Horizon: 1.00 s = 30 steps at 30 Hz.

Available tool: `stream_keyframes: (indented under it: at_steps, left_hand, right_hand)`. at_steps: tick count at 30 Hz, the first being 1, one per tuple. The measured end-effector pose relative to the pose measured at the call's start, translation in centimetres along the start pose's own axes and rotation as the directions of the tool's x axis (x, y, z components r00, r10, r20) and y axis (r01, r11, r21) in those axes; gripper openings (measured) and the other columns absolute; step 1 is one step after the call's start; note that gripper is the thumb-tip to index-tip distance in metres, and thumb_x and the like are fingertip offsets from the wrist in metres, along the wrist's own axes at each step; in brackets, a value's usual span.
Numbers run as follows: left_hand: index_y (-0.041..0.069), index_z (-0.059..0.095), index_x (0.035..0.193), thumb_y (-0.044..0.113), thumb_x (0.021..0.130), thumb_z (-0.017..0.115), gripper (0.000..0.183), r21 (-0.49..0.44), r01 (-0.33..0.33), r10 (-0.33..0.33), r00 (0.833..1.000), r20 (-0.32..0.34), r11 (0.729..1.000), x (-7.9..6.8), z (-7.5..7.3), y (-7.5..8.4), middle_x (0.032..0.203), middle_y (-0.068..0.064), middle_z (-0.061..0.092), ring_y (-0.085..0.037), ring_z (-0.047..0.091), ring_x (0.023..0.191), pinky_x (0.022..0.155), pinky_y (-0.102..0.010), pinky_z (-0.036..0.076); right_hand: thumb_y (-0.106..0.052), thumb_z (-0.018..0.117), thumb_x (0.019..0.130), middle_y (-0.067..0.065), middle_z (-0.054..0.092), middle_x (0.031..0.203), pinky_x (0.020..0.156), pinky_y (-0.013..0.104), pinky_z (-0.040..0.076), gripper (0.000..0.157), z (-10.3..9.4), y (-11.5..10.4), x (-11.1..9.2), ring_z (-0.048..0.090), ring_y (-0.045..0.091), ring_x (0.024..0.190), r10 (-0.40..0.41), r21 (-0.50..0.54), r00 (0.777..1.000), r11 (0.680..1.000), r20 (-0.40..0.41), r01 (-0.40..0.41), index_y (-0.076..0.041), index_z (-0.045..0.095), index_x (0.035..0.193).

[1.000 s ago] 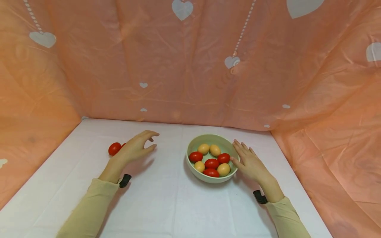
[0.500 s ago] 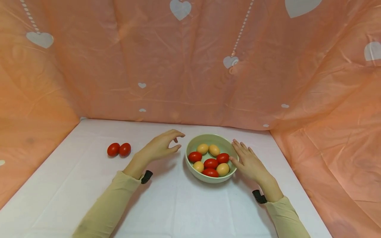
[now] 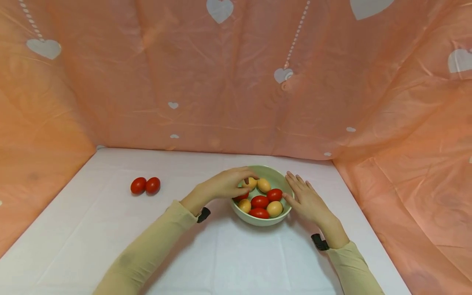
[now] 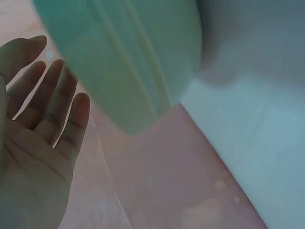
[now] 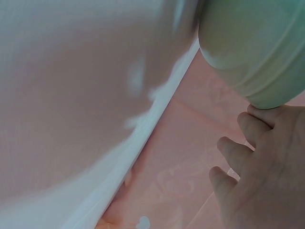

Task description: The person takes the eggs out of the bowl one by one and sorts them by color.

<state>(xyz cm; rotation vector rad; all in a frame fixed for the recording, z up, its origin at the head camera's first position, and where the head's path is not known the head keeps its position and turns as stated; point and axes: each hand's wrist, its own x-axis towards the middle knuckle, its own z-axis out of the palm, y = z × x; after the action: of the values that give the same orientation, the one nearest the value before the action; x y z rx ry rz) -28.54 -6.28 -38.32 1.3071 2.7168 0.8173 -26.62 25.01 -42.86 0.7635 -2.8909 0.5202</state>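
Observation:
A pale green bowl (image 3: 254,221) holds several red and pale yellow eggs. My left hand (image 3: 226,183) reaches over the bowl's left rim, its thumb and forefinger apart at either side of a yellow egg (image 3: 250,183). It partly covers a red egg (image 3: 241,196) below the thumb. In the left wrist view the left hand (image 4: 40,119) has its fingers spread apart, with the bowl wall (image 4: 128,67) beside them. My right hand (image 3: 307,201) rests with straight fingers against the bowl's right rim. Its fingertips overlap the bowl's lower edge in the right wrist view.
Two red eggs, a left one (image 3: 138,186) and a right one (image 3: 153,186), lie side by side on the white tablecloth (image 3: 177,262) at left. An orange curtain with white hearts (image 3: 221,106) rises behind the table and along both sides.
My left hand has moved right, from near the two red eggs to over the bowl's left rim, uncovering the pair. The right hand stays at the rim. The view has shifted slightly.

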Motion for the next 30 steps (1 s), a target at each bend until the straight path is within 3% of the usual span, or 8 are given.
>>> stream_keyframes:
  at_steps: [6,14,20,30]
  left_hand:
    - [0.005,0.068,0.131,0.009,0.096,0.074,0.035,-0.003,-0.042,0.042,0.992,0.118,0.999,2.0,1.4,0.1,0.129,-0.006,0.065,-0.022,0.066,0.106,0.093,-0.027,0.054]
    - [0.007,0.070,0.130,0.012,0.094,0.078,0.037,0.028,-0.015,0.008,0.970,0.242,0.999,3.4,2.2,0.2,0.129,-0.005,0.067,-0.019,0.068,0.106,0.092,-0.025,0.054]
    - [0.011,0.071,0.130,0.012,0.091,0.081,0.041,0.061,0.009,-0.027,0.957,0.289,0.998,3.7,2.4,0.1,0.126,-0.004,0.069,-0.013,0.067,0.101,0.091,-0.025,0.053]
    - [0.015,0.071,0.134,0.009,0.087,0.082,0.049,0.113,-0.074,0.034,0.948,0.318,0.991,4.3,3.3,0.1,0.121,0.002,0.070,-0.013,0.060,0.104,0.091,-0.023,0.048]
  right_hand:
    - [-0.037,0.055,0.107,0.017,0.029,0.169,0.123,0.066,0.016,0.069,0.0,-0.1,-0.1,0.025,0.045,0.154,0.008,0.005,1.000,1.000,0.002,-0.008,0.001,0.033,0.160]
    - [-0.037,0.055,0.107,0.017,0.029,0.168,0.123,0.066,0.017,0.069,0.0,-0.1,0.0,0.026,0.045,0.154,0.000,-0.003,1.000,1.000,-0.008,0.000,0.001,0.034,0.160]
    - [-0.038,0.054,0.108,0.016,0.028,0.169,0.123,0.065,0.016,0.069,-0.1,-0.1,0.1,0.025,0.044,0.154,0.000,0.004,1.000,1.000,-0.008,0.000,0.001,0.033,0.161]
    - [-0.037,0.054,0.107,0.016,0.029,0.168,0.123,0.066,0.017,0.068,0.0,-0.1,0.0,0.026,0.045,0.153,0.001,0.001,1.000,1.000,-0.010,-0.001,0.001,0.034,0.160]
